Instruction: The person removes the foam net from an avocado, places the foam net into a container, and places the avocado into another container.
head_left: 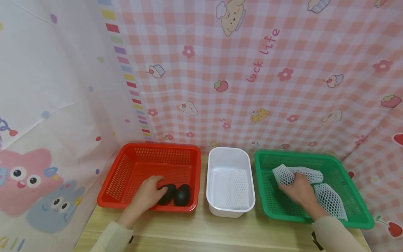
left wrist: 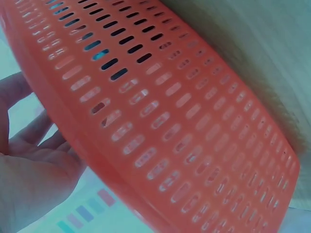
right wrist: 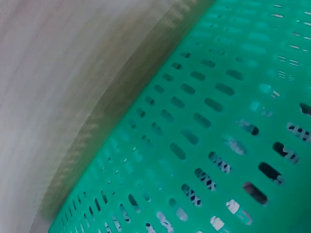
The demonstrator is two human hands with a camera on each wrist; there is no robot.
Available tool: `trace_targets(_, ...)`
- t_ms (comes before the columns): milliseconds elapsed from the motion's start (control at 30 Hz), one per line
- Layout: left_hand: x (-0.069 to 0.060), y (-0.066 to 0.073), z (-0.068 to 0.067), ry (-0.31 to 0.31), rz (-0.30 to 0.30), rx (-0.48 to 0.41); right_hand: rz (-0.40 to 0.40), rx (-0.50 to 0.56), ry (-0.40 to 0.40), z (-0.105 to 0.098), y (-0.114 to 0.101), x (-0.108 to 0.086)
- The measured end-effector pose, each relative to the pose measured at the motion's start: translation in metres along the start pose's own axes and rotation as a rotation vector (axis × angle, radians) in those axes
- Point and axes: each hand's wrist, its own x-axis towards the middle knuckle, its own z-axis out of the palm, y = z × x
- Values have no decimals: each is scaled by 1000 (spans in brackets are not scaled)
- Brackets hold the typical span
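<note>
In the head view, my left hand [head_left: 147, 193] reaches into the red basket [head_left: 126, 168], its thumb touching a dark avocado [head_left: 169, 194]. The forefinger is held off the fruit, and no firm grip shows. A second avocado [head_left: 182, 195] lies to the right of the first. Over in the green basket [head_left: 267, 206], my right hand [head_left: 299, 190] pinches a white foam net sleeve [head_left: 282, 174]. Another foam net [head_left: 308, 174] lies behind that hand, and a third [head_left: 330, 201] to its right. The left wrist view shows some fingers [left wrist: 36, 131] beyond the red rim.
Between the baskets stands a white plastic tub [head_left: 230, 154] with white netted pieces [head_left: 240, 189] on its bottom. All three containers stand on a wooden table [head_left: 201, 231]. A pink checked cloth [head_left: 207, 105] hangs close behind them, and a white printed cloth [head_left: 63, 105] at left.
</note>
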Motion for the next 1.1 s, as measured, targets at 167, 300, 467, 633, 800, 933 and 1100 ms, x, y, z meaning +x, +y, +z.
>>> trace_targets(167, -3, 4, -2, 62, 18, -2, -13, 36, 27, -4, -5, -6)
trace_targets(300, -4, 7, -1, 106, 28, -5, -49, 76, 55, -6, -8, -13)
trace_targets(467, -7, 10, -1, 151, 48, -23, -67, 92, 79, -6, -15, -23)
trace_targets(633, -13, 12, -2, 177, 71, -48, -75, 99, 91, -7, -21, -32)
trace_targets(800, -18, 14, -1, 201, 78, -52, -96, 122, 108, -7, -28, -43)
trace_targets(933, -23, 17, 0, 218, 74, -63, -101, 138, 114, -9, -33, -52)
trace_targets(1100, -29, 22, 2, 232, 74, -91, -117, 142, 151, -11, -38, -64)
